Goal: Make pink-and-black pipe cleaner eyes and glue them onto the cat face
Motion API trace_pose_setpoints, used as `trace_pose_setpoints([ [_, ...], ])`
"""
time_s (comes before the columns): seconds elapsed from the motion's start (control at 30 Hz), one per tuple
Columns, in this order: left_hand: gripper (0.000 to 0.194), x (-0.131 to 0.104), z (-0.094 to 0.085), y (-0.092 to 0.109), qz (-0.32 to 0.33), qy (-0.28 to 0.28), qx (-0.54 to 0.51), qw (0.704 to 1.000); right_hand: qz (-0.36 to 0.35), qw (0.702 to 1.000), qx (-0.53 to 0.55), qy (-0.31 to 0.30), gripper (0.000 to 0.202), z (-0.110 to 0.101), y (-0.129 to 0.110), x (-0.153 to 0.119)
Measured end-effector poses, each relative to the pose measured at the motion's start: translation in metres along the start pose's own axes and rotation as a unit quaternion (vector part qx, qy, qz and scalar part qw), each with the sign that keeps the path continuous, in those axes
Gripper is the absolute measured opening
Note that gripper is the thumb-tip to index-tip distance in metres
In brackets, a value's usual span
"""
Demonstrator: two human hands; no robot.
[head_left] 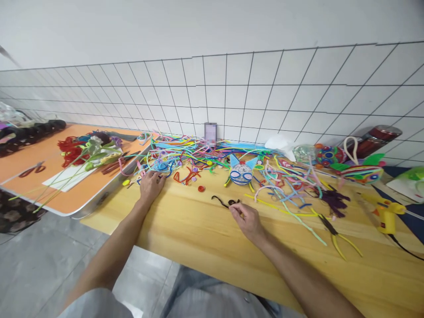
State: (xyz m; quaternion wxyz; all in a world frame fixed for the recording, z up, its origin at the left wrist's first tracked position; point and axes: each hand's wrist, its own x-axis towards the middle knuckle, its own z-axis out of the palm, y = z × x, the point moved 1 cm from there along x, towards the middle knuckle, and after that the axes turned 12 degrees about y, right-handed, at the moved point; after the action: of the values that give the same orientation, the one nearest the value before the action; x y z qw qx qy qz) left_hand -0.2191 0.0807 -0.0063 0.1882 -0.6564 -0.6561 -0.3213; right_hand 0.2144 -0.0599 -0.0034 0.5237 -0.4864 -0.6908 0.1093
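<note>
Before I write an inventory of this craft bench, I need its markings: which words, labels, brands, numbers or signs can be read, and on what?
No text can be read.
Yellow plastic glue gun: a small reddish mark, too small to read.
Dark-rimmed rectangular phone-like object: face blurred into blocks, unreadable.
Dark red shiny cylindrical flask: no legible lettering.

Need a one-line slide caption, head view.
Right hand pinches a thin, curled black craft stem; left hand lies at the edge of a tangled, multicoloured pile of craft stems.
</note>
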Motion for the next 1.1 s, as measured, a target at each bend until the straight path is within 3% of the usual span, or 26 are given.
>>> trace_pose_setpoints([
  [0.77,0.033,0.008,-0.008,0.007,0.004,0.017,-0.058,0.998,0.036,0.999,-0.001,-0.013,0.028,-0.001,0.003,0.001],
  [0.93,0.03,0.037,-0.006,0.028,0.013,0.029,-0.105,0.994,0.036,0.999,0.001,-0.018,0.025,-0.003,0.001,0.002],
  [1.1,0.027,0.084,0.016,0.061,0.031,0.034,-0.16,0.986,0.038,0.999,-0.012,-0.003,0.021,-0.005,0.004,0.003],
])
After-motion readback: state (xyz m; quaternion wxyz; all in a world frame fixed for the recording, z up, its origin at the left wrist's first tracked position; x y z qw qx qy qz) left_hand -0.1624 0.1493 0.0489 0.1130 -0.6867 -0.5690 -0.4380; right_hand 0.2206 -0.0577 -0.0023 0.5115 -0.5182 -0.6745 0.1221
